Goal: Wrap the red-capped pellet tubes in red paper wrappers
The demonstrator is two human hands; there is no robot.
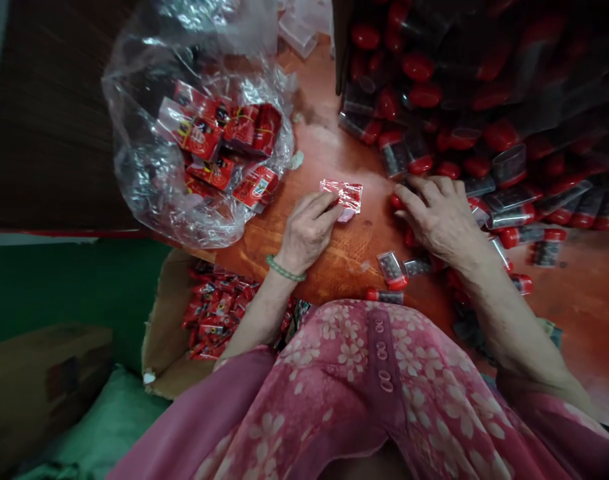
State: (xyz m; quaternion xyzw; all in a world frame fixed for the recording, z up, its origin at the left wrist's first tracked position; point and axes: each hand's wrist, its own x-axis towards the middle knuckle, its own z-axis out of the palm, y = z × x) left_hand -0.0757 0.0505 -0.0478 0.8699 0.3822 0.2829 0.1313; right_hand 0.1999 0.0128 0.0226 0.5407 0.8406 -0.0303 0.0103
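My left hand [307, 227], with a green beaded bracelet [285, 268] on its wrist, pinches a red printed card [352, 195] against the tabletop. The card looks shiny, with a pale pink part under my fingertips. My right hand [439, 217] is bent over the edge of a heap of small clear containers with red caps [424, 93]. Its thumb and fingers close round a red-capped container [396, 201], mostly hidden by the hand. Dark beads or grains show inside several containers. Between my hands and my body lie a few loose ones, among them an upright-looking container [392, 270].
A clear plastic bag [134, 180] at the left holds bundles of red cards [204, 137]. Below the table edge, an open cardboard box [167, 320] contains many small red packets [222, 307]. Clear plastic pieces [299, 33] lie at the back of the orange-brown table [324, 257].
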